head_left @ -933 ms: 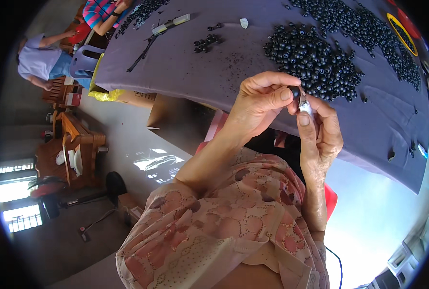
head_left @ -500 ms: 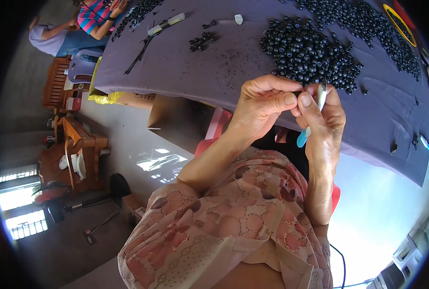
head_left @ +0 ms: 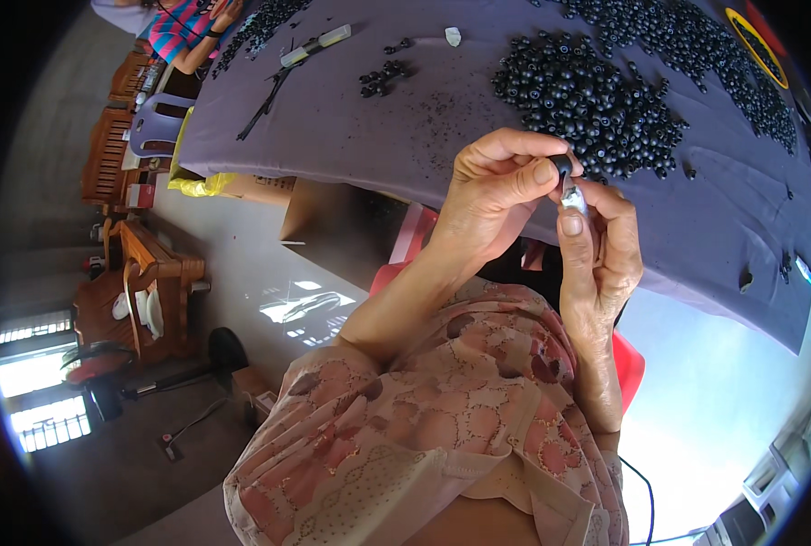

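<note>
My left hand (head_left: pixel 492 196) pinches a small black round piece (head_left: pixel 562 165) between thumb and forefinger, just in front of the table's near edge. My right hand (head_left: pixel 601 250) grips a small tool with a silvery tip (head_left: pixel 572 193), and that tip touches the black piece from below. Both hands meet above my lap, over a pink patterned sleeve (head_left: pixel 442 409). A large heap of similar black round pieces (head_left: pixel 587 96) lies on the purple-covered table (head_left: pixel 405 127) just beyond my hands.
A second spread of black pieces (head_left: pixel 697 45) runs along the far right of the table. A small cluster (head_left: pixel 383 77), a pale tube-like tool (head_left: pixel 314 45) and dark sticks (head_left: pixel 264 100) lie at the left. Another person in a striped top (head_left: pixel 192 27) sits at the far left corner. Wooden furniture (head_left: pixel 141 282) stands on the floor.
The blue-handled tool in my right hand has swung from upright to tucked inside the hand, with its tip now against the black piece. Both hands stay together at the table edge.
</note>
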The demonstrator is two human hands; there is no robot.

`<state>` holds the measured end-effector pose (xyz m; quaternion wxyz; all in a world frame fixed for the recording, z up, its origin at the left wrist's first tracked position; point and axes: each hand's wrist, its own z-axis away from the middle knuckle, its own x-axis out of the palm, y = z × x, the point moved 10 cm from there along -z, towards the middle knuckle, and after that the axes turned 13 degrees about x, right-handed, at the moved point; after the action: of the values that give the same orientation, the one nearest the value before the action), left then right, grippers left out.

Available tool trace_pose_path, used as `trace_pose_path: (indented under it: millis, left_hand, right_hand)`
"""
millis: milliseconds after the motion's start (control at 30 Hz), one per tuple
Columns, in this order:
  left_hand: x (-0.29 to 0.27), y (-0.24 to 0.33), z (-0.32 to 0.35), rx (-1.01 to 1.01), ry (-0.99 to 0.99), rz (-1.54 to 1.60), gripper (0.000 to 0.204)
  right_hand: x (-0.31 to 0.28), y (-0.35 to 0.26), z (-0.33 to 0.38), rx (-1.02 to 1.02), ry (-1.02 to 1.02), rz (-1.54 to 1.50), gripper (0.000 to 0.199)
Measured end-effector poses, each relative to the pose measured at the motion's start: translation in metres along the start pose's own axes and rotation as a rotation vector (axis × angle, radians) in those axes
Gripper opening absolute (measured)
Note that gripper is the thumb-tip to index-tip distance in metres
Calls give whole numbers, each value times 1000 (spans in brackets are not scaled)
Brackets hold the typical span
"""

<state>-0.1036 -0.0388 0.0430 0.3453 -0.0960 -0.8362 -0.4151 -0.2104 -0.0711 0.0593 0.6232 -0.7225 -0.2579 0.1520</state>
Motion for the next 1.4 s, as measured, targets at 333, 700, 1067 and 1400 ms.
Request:
trace_pose_path:
  millis: [333, 700, 1067, 1400]
  left_hand:
    - [3, 3, -1, 48, 54, 64, 18]
    - [-2, 0, 0, 9, -9, -40, 19]
    - [-5, 0, 2, 19, 23, -46, 19]
    - [-6, 1, 2, 2, 38, -42, 17]
  right_hand:
    - [-3, -10, 1, -60, 44, 74, 16]
    - [-3, 1, -2, 31, 26, 53, 16]
    - [-2, 4, -5, -1, 38, 21, 14]
    - [-3, 2, -6, 7, 40, 33, 14]
